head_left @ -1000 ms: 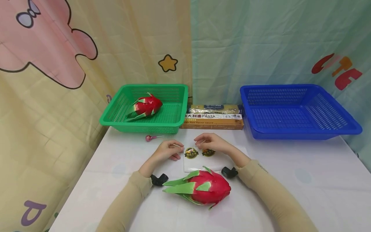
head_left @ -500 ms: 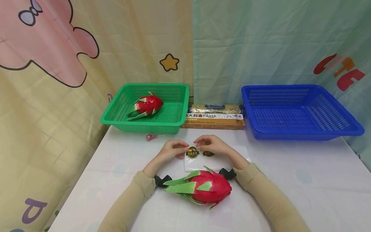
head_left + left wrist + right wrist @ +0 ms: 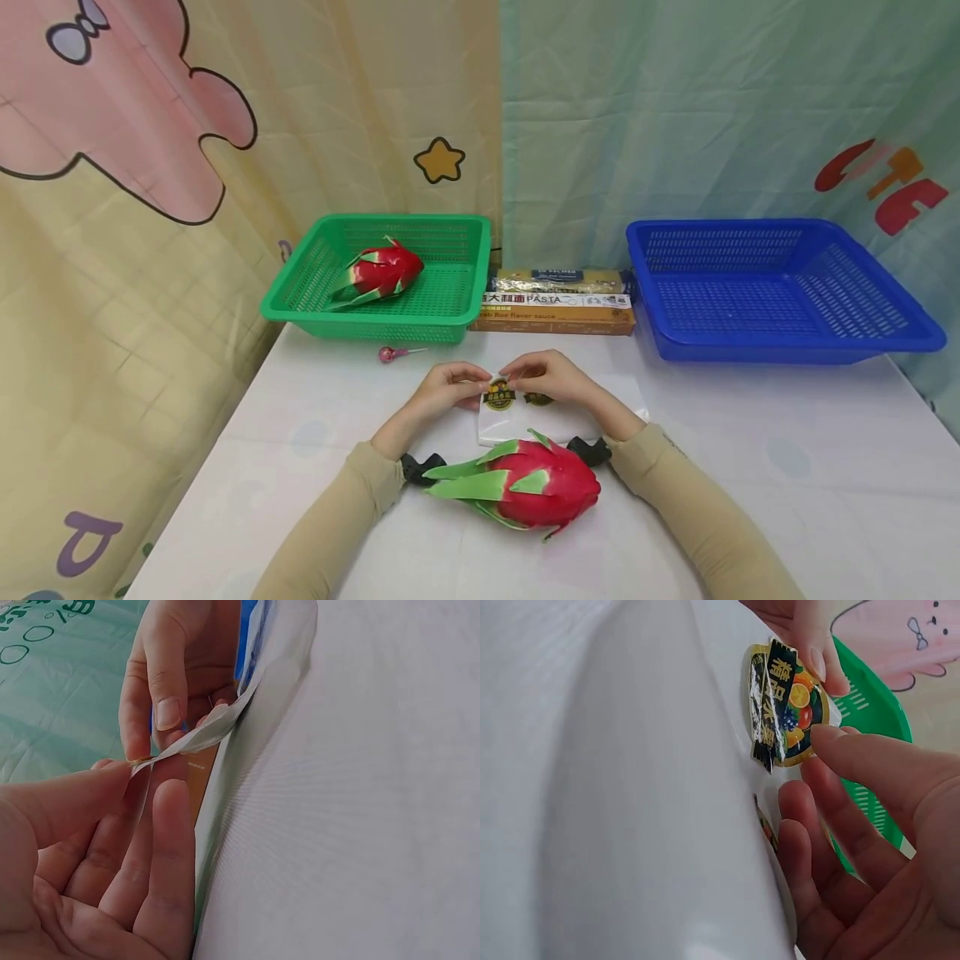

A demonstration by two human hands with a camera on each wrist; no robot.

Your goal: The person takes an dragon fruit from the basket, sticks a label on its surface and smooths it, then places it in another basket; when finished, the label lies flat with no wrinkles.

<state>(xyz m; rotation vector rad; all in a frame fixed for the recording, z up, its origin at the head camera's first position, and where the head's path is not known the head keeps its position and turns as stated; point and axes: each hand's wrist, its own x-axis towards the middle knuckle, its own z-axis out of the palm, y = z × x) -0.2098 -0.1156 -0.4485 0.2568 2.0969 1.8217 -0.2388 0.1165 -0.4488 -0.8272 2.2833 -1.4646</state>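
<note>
A white sheet of stickers (image 3: 525, 429) lies on the table with its far edge lifted and bent. On it are round black-and-gold fruit stickers, one at the left (image 3: 498, 395) and another (image 3: 537, 399) partly under my right hand. My left hand (image 3: 452, 386) pinches the sheet's left corner between thumb and fingers. My right hand (image 3: 553, 377) pinches the same edge just beside it; in the right wrist view its thumb presses the rim of the bent sticker (image 3: 791, 705), with fingers behind the sheet. A red dragon fruit (image 3: 551, 485) with green leaves lies between my forearms.
A green basket (image 3: 375, 327) holding another dragon fruit (image 3: 382, 272) stands at the back left. Pasta packages (image 3: 555, 315) sit between it and a blue basket (image 3: 750, 346). A lollipop (image 3: 390, 355) lies before the green basket. Curtains hang behind the table.
My left hand has moved right to the sheet's corner, and my right hand has come slightly closer to it. Both now hold the edge by the left sticker; the last half second shows little movement.
</note>
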